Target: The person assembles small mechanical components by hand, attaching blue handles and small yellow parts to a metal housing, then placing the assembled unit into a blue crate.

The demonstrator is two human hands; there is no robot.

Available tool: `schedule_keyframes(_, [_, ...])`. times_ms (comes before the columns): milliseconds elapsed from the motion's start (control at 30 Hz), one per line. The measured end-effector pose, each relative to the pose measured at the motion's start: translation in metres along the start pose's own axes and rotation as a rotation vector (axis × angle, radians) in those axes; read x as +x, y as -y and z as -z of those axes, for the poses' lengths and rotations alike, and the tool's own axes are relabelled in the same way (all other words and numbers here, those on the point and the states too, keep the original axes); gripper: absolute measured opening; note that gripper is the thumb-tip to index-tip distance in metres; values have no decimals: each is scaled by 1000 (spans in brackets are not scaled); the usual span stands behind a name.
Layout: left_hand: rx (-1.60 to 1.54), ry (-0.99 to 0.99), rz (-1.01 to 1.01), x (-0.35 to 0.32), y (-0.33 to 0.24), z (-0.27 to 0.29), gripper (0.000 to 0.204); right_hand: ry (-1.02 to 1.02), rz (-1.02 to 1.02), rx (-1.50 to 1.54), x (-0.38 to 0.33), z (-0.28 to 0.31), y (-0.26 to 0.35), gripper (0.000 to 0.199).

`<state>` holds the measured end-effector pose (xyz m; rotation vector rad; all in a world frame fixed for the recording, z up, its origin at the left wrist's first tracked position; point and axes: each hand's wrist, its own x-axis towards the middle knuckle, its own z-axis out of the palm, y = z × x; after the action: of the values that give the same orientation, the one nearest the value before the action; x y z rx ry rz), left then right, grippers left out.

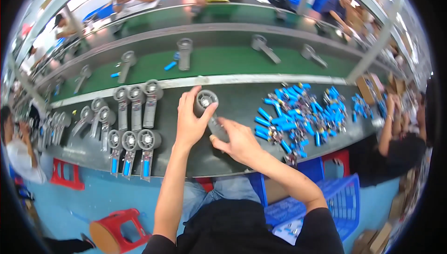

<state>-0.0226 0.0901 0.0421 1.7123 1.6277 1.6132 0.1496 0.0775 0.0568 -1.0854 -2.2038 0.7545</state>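
Between my two hands, over the dark workbench, is a grey handheld fan with a round, spoked head and a straight handle. My left hand is closed round the fan's head, thumb at its near side. My right hand grips the handle, which its fingers partly cover. To the left, several similar grey fan housings lie in rows; the nearest ones have open handles with a blue cylindrical battery inside. On the right spreads a heap of blue batteries with small circuit boards and wires.
Beyond the workbench, a green conveyor belt carries spaced-out fan housings. A blue crate stands by my right side, and a red stool is on the floor at left. Other people sit at both sides and across the line.
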Motion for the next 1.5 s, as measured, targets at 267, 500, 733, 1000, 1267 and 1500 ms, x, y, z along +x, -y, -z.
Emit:
schedule_keyframes(267, [-183,227,143,-50,34,-11,50,-540,-249,-506,0,113,-115,24])
schedule_keyframes(500, [-105,198,48,-55,27,-13,50,-253,-419,-518,14,130,-170,26])
schedule_keyframes(733, [-81,193,87,-54,28,-6,50,-390,-373,237,16,165,-111,30])
schedule_keyframes(1000, [-105,234,146,-52,23,-9,48,-313,-321,-376,56,169,-200,37])
schedule_keyframes(1267, [-9,45,42,-44,8,9,35,-361,-232,213,46,145,-137,28])
schedule_keyframes(1500, [-337,128,-110,-7,-44,15,50,-176,0,571,31,88,-20,30])
